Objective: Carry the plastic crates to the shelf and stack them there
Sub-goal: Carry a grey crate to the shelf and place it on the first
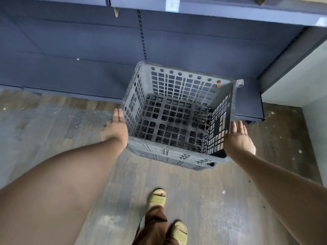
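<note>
A grey plastic crate [177,110] with grid walls stands empty and open side up at the low blue shelf [247,110]. Its far end is over the shelf and its near end juts out over the floor. My left hand [115,129] lies flat along the crate's left wall with the fingers straight. At the near right corner my right hand [238,138] is spread, fingers apart. Neither hand curls around the rim. A small corner piece [239,84] pokes out behind the far right rim; I cannot tell whether it belongs to another crate.
The blue shelving's back panel [88,50] and slotted upright [142,36] rise behind the crate, with an upper shelf edge [212,11] overhead. A pale wall [300,82] closes the right side. My sandalled feet [159,198] stand on the worn wooden floor [53,121].
</note>
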